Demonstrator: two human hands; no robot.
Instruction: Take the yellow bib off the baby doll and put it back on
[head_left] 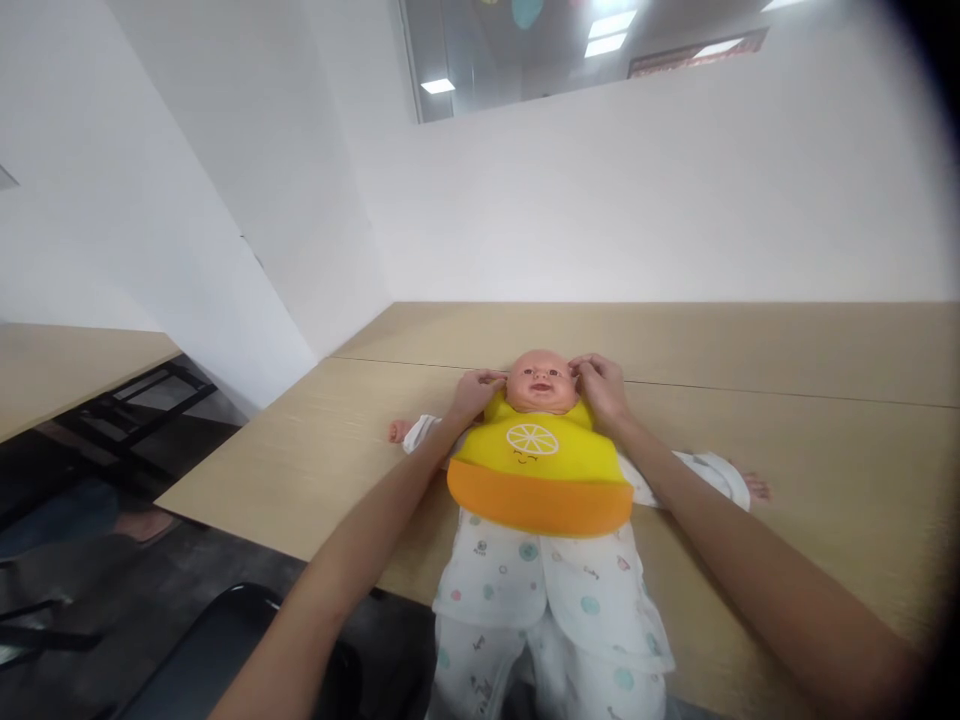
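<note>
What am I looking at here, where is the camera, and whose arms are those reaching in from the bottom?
There is no machine here. One camera sits on a person's head and looks forward and down, so the two bare arms are that person's own. A baby doll lies on its back on a light wooden table, legs toward the camera, in white printed pyjamas and a yellow and orange bib with a lemon-slice picture. The left hand and the right hand rest at either side of the doll's head, near the bib's neck. Whether the fingers pinch the bib's strap cannot be told. White walls stand behind, and a dark chair shows at lower left.
</note>
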